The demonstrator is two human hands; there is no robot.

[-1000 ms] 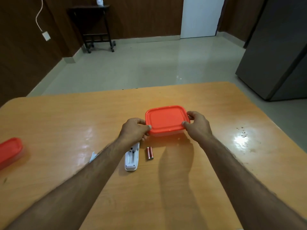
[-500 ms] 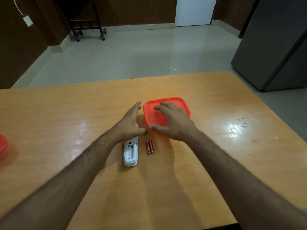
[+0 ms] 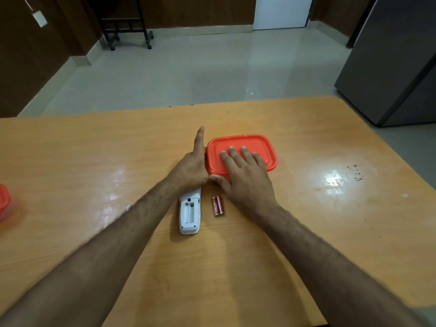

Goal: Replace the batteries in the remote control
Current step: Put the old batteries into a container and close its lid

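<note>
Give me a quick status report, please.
Right hand flat on red container lid, left hand against its side. Remote compartment empty, two batteries beside it. Nothing blocking.

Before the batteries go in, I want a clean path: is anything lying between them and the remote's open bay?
Nothing visible does. The two batteries lie beside the remote, bare table between; its open compartment looks empty.

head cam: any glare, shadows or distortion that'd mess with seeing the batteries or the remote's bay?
Head view: two glare patches on the table, right at and left at, both clear of the batteries and remote. Soft arm shadows fall beside the remote; its open bay stays readable. Wide-angle bending shows at the fridge and table edge. Centre is sharp; the red thing at the left edge looks blurred.
</note>
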